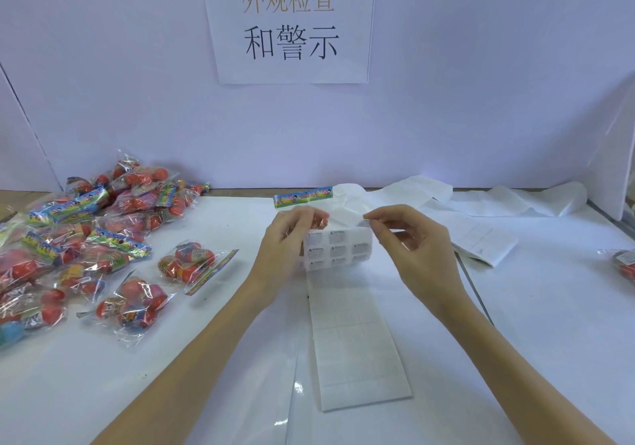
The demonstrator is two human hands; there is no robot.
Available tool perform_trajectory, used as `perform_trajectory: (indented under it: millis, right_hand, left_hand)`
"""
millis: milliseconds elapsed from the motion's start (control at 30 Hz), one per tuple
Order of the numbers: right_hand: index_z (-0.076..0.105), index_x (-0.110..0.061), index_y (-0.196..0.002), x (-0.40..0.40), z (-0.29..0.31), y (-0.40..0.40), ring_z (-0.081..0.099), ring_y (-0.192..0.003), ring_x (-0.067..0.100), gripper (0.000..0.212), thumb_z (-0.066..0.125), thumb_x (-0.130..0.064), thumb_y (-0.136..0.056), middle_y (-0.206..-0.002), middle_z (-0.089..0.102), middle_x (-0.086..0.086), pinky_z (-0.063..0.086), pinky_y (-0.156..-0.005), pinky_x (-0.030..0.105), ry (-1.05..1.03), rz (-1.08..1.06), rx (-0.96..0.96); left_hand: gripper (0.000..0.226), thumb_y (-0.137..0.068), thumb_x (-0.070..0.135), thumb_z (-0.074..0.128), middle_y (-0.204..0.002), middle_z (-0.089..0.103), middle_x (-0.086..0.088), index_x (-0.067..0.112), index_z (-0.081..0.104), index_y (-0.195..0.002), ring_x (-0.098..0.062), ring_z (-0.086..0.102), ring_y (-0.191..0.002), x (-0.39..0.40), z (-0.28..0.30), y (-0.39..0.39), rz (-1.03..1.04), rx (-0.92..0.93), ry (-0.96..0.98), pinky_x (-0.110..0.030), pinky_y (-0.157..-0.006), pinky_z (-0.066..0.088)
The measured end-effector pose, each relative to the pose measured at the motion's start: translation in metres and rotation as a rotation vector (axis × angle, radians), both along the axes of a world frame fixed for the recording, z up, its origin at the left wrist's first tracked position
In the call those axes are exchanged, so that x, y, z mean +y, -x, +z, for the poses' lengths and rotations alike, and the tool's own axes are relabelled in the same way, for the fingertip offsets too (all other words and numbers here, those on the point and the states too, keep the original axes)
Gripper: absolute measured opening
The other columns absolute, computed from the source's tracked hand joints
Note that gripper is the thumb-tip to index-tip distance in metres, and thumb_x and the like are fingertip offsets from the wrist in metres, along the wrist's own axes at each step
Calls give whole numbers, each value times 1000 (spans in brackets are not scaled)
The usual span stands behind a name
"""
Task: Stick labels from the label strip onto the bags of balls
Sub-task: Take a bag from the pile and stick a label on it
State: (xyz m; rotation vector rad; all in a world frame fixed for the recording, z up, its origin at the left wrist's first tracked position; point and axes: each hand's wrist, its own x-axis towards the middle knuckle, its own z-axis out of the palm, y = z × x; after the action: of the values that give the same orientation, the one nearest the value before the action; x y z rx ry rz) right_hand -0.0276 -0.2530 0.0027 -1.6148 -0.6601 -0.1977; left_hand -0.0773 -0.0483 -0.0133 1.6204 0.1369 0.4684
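wall sign [289,25] reads 外观检查和警示

Two bare forearms, no sleeves, hands ungloved

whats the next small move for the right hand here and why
Probably to finish peeling that label off. The right hand pinches a label corner at the top edge of the label strip, which the left hand holds raised off the table. A bag of balls lies just behind, the likely place to stick it.
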Motion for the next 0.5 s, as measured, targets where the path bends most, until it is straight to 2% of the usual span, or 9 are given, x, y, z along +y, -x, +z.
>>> perform_trajectory:
  millis: [67,200,333,500]
  right_hand:
    - [77,-29,-98,0,-1,-1,71,-88,10,26,67,-4,-99,-94,77,-8,58,-79,30,-10,-1,75]
    - [78,-31,-101,0,-1,0,64,-75,8,29,66,-4,-99,-86,74,-3,56,-73,31,11,2,96]
    - [75,-29,-113,2,-2,1,68,-77,12,31,65,-3,-99,-84,70,-1,57,-74,23,49,67,107]
    - [65,-25,-125,5,-7,2,72,-80,24,35,68,-2,-98,-85,72,0,60,-79,31,75,121,115]
  left_hand:
    - [21,-107,18,56,-115,70,-11,23,75,-113,-18,68,-89,3,1,1,-59,-51,82,-21,-73,51]
    - [46,-96,-3,64,-115,72,7,32,71,-124,-13,68,-85,4,-2,-1,-83,-60,37,-26,-76,56]
    - [48,-91,5,68,-106,75,10,36,69,-127,-15,67,-79,0,-3,0,-143,-47,19,-22,-74,55]
    - [37,-101,13,66,-120,74,2,31,66,-133,-19,69,-82,-5,-4,2,-188,-59,-6,-23,-75,55]
